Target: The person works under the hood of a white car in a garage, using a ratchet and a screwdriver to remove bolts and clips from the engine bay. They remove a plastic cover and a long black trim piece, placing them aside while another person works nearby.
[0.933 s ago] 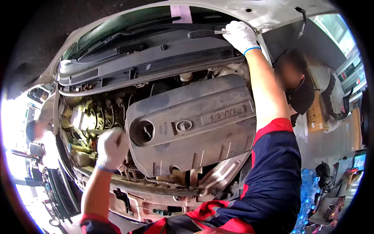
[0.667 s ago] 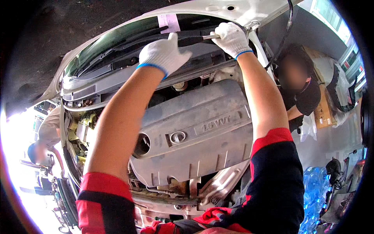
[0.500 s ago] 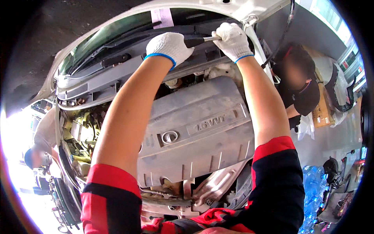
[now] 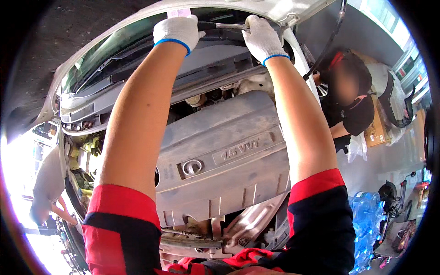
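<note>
Both my hands wear white knit gloves with blue cuffs and are stretched out over the base of the windshield. My left hand (image 4: 176, 32) is closed around the dark grip of what looks like a ratchet wrench (image 4: 227, 25). Its bare metal shank runs sideways to my right hand (image 4: 262, 39), whose fingers are closed on the far end and hide the tool's head. Below the hands lies the black plastic cowl (image 4: 201, 57) with the wiper arm (image 4: 107, 66). A grey engine cover (image 4: 220, 160) spreads between my forearms.
The raised hood (image 4: 302, 11) edges the top. On the right, a person in dark clothes (image 4: 350, 114) is close to the car's side, near a cardboard box (image 4: 376, 130). Blue water bottles (image 4: 364, 220) stand lower right. Another person (image 4: 48, 178) bends at the left.
Both hands have moved up and a little left, farther over the windshield, carrying the ratchet wrench. The person at the left has shifted, with an arm now showing.
</note>
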{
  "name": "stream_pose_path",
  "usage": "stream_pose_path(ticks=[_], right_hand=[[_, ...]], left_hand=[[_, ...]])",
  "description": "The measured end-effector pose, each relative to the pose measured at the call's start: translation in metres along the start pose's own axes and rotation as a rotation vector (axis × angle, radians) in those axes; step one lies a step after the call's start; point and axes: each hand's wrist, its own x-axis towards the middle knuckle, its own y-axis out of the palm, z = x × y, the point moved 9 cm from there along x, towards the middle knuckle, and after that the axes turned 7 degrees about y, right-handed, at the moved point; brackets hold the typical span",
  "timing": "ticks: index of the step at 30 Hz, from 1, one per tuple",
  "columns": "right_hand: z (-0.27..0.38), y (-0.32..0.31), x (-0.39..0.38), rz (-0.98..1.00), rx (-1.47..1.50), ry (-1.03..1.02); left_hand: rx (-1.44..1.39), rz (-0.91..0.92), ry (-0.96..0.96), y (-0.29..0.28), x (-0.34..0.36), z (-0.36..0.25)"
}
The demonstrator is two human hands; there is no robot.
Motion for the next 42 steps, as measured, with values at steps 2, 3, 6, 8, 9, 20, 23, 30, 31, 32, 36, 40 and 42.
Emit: stream_pose_path(ticks=[2,3,6,8,9,20,23,30,31,32,36,40,42], right_hand=[[-0.004,-0.001,-0.005,-0.013,0.042,0.033],[-0.013,-0.006,-0.008,-0.04,0.002,0.066],[-0.014,-0.01,-0.012,-0.081,-0.048,0.113],[-0.016,-0.008,-0.01,-0.081,-0.06,0.119],[-0.018,-0.01,-0.01,-0.116,-0.017,0.127],[-0.04,0.001,-0.01,-0.011,0.173,0.121],[-0.051,0.01,-0.007,0.128,0.26,0.146],[-0.021,0.01,-0.01,0.195,-0.217,0.148],[-0.013,0.01,-0.01,0.191,-0.211,0.133],[-0.023,0.003,-0.012,0.185,-0.233,0.135],[-0.04,0.007,-0.003,0.144,-0.235,0.039],[-0.025,0.012,-0.002,0.104,-0.283,0.164],[-0.041,0.019,0.004,0.121,-0.215,0.134]], left_hand=[[-0.067,0.062,0.02,0.013,-0.006,-0.002],[-0.116,0.105,0.085,0.01,-0.014,-0.02],[-0.232,0.17,0.07,0.002,-0.039,-0.025],[-0.296,0.202,0.121,-0.002,-0.054,-0.042],[-0.406,0.238,0.131,-0.002,-0.071,-0.063],[-1.294,0.343,-0.006,0.025,-0.065,-0.163],[-1.572,0.163,-0.111,0.013,-0.083,-0.136],[-1.169,0.07,-0.212,-0.008,-0.222,-0.018],[-1.101,0.068,-0.276,-0.013,-0.259,0.007],[-1.058,0.074,-0.319,-0.014,-0.291,0.021],[-0.906,-0.035,-0.655,0.021,-0.463,0.097],[-0.713,0.005,-0.995,0.048,-0.625,0.135],[-0.703,-0.062,-1.065,0.058,-0.664,0.138]])
